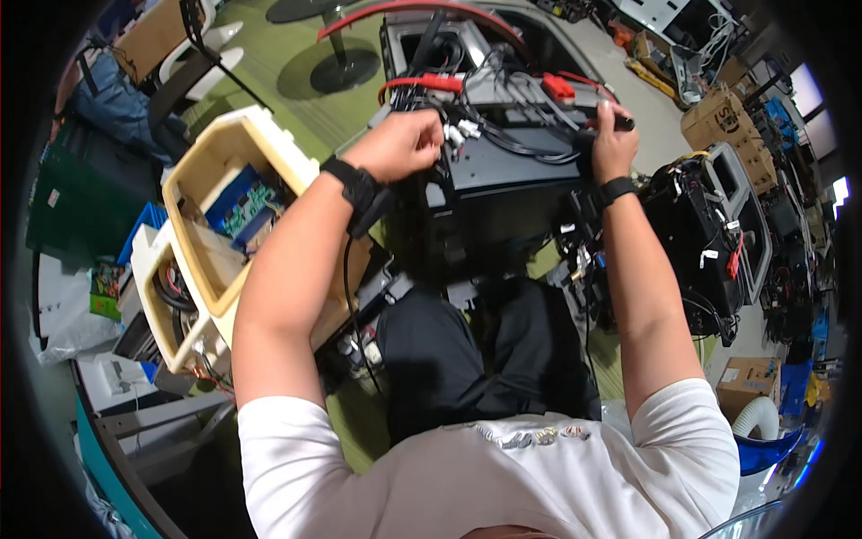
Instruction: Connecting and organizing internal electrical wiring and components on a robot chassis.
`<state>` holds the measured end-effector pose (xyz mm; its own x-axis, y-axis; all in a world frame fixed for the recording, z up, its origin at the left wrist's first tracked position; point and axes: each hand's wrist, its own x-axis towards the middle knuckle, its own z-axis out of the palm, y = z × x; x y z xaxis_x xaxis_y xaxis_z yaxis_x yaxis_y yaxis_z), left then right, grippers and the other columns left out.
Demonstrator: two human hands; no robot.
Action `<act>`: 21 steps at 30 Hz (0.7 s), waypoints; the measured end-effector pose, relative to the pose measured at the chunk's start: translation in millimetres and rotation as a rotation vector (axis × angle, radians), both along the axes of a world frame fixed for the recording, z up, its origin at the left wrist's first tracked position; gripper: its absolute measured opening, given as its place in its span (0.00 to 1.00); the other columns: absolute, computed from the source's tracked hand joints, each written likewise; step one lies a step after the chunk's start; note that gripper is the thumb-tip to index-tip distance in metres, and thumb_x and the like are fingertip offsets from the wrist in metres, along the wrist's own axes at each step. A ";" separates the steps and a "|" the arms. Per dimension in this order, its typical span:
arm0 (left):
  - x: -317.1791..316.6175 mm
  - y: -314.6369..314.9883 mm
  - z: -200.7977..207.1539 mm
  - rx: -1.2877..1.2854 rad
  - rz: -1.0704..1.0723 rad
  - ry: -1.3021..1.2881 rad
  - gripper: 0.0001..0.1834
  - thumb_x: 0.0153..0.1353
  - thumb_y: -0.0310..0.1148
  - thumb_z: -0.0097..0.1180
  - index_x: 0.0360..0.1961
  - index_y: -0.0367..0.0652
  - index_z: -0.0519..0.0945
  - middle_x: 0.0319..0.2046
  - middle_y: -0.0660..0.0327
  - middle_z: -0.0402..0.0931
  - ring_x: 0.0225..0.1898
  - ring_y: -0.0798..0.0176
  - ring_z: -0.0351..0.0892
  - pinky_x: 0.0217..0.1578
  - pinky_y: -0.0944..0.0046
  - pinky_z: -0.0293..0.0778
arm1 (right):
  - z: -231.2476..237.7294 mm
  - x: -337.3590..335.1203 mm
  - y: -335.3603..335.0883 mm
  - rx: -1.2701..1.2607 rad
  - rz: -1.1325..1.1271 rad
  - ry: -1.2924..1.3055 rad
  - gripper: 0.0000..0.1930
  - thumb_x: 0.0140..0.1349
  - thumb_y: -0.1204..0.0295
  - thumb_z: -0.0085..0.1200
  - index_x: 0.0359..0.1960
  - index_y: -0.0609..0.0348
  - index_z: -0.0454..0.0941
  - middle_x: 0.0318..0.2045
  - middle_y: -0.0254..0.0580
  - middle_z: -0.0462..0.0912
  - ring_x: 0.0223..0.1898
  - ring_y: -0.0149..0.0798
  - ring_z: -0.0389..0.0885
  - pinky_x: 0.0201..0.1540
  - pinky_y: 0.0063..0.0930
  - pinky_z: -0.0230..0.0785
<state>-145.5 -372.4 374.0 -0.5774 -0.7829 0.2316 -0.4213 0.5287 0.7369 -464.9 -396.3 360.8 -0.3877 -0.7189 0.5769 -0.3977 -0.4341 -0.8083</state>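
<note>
In front of my knees stands a black box-shaped metal unit [512,166] with a bundle of black and grey cables [530,112] lying across its top. My left hand [406,144] is closed at the unit's left edge, beside small white connectors [462,133]; its fingertips are turned away, so what they hold is hidden. My right hand [614,144] is at the right edge, its fingers curled round a short black piece whose end sticks out to the right; its kind is unclear. Red cable parts [558,87] lie between the hands, farther back.
At left stands a cream plastic bin [211,144] with green circuit boards [247,207] inside. To the right is another black unit [687,238] with loose wires. Cardboard boxes [732,126] and piled equipment line the far right. A round-based table stand [346,70] is beyond.
</note>
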 end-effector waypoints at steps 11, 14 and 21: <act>3.4 -1.6 -1.7 -0.131 0.077 -0.114 0.06 0.45 0.25 0.52 0.23 0.37 0.68 0.16 0.62 0.68 0.20 0.69 0.68 0.24 0.70 0.66 | -0.5 0.7 1.4 -0.013 0.033 -0.077 0.15 0.55 0.63 0.53 0.31 0.65 0.75 0.22 0.37 0.77 0.22 0.29 0.76 0.27 0.19 0.66; 4.3 -5.3 -3.9 -0.155 0.064 -0.119 0.06 0.45 0.25 0.52 0.22 0.37 0.67 0.16 0.62 0.67 0.20 0.70 0.66 0.23 0.70 0.65 | 0.6 -1.0 -0.1 -0.014 0.042 -0.063 0.15 0.55 0.63 0.52 0.32 0.66 0.75 0.24 0.37 0.78 0.22 0.29 0.76 0.28 0.19 0.67; 5.3 -3.5 -1.5 -0.147 0.048 -0.147 0.06 0.46 0.24 0.51 0.21 0.38 0.66 0.15 0.63 0.67 0.20 0.70 0.66 0.23 0.70 0.64 | 3.0 2.6 1.1 0.000 0.030 -0.034 0.15 0.55 0.63 0.52 0.33 0.66 0.76 0.25 0.38 0.79 0.23 0.29 0.77 0.29 0.19 0.67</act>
